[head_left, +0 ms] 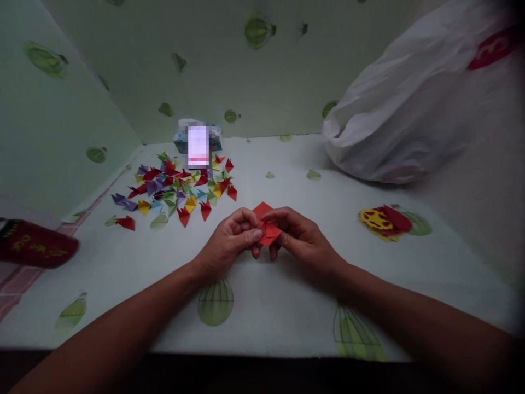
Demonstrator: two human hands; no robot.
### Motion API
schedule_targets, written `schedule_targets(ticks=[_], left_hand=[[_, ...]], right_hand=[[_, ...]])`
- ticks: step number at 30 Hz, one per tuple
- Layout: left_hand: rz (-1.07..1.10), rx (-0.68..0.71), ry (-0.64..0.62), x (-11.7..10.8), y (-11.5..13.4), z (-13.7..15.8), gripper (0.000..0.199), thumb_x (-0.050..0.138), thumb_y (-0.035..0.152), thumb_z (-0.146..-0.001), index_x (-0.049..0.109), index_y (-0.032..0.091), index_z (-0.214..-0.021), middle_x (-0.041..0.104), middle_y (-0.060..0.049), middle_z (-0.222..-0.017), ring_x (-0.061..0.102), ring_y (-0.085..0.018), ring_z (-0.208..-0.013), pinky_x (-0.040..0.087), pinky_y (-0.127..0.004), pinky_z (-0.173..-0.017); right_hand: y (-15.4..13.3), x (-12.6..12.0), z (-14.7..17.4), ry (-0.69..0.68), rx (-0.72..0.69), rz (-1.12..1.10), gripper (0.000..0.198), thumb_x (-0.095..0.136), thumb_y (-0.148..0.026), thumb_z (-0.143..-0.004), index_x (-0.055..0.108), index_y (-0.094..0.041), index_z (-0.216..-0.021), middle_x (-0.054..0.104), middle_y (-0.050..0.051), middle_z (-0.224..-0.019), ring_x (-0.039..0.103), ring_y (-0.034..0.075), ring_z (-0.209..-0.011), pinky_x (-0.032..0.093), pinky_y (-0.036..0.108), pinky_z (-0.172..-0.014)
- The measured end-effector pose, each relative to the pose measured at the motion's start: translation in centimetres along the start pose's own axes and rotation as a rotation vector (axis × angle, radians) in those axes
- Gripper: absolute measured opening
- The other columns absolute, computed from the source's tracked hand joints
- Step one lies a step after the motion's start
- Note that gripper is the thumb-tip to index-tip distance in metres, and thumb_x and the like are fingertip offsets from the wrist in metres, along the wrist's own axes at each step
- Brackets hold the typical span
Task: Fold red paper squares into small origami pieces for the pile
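Note:
A small folded square of red origami paper (269,232) is held up between both hands, turned so a corner points away from me. My left hand (234,236) pinches its left side, thumb on top and fingers behind. On the other side my right hand (301,232) grips the paper's right edge, with the index finger bent over its upper face. A few folded creases and flaps show on the near half of the paper. The fingers behind it are partly hidden.
Many folded paper pieces (180,198) in mixed colours lie at the back left, before a lit phone (198,145) and a tissue box (217,137). A white plastic bag (394,120) stands back right, yellow and red cut-outs (385,221) nearer. A dark red container (39,244) is at left.

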State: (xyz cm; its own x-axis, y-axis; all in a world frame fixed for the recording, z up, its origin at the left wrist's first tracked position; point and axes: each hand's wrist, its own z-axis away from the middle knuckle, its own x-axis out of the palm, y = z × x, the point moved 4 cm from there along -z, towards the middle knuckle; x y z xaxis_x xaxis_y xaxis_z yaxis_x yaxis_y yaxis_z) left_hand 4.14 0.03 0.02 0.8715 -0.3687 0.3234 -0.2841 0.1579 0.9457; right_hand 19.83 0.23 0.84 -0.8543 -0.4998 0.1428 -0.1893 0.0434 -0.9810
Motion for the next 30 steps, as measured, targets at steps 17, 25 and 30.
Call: schedule_targets(ticks=[17,25,30], left_hand=[[-0.133,-0.075,0.054,0.0,-0.5,0.1,0.024,0.075,0.037,-0.086,0.065,0.015,-0.082,0.067,0.001,-0.072,0.060,-0.009,-0.057,0.049,-0.024,-0.061],[-0.135,-0.086,0.066,-0.2,-0.9,0.0,0.027,0.076,0.036,-0.086,0.063,0.015,-0.077,0.066,0.002,-0.069,0.059,-0.008,-0.055,0.045,-0.023,-0.059],[-0.168,-0.078,0.070,-0.2,-0.8,0.0,0.026,0.075,0.036,-0.087,0.063,0.015,-0.077,0.065,0.002,-0.068,0.056,-0.008,-0.056,0.043,-0.023,-0.060]], right_hand=[[0.7,-0.3,0.0,0.115,0.175,-0.020,0.029,0.072,-0.039,-0.089,0.059,-0.017,-0.075,0.064,-0.003,-0.065,0.060,0.008,-0.049,0.046,0.024,-0.052],[0.8,-0.3,0.1,0.104,0.147,0.006,0.028,0.069,-0.036,-0.090,0.058,-0.017,-0.074,0.064,-0.003,-0.064,0.059,0.008,-0.048,0.045,0.023,-0.051],[0.7,-0.3,0.1,0.100,0.139,0.038,0.027,0.068,-0.035,-0.091,0.058,-0.017,-0.074,0.063,-0.003,-0.064,0.060,0.008,-0.049,0.045,0.023,-0.052]])
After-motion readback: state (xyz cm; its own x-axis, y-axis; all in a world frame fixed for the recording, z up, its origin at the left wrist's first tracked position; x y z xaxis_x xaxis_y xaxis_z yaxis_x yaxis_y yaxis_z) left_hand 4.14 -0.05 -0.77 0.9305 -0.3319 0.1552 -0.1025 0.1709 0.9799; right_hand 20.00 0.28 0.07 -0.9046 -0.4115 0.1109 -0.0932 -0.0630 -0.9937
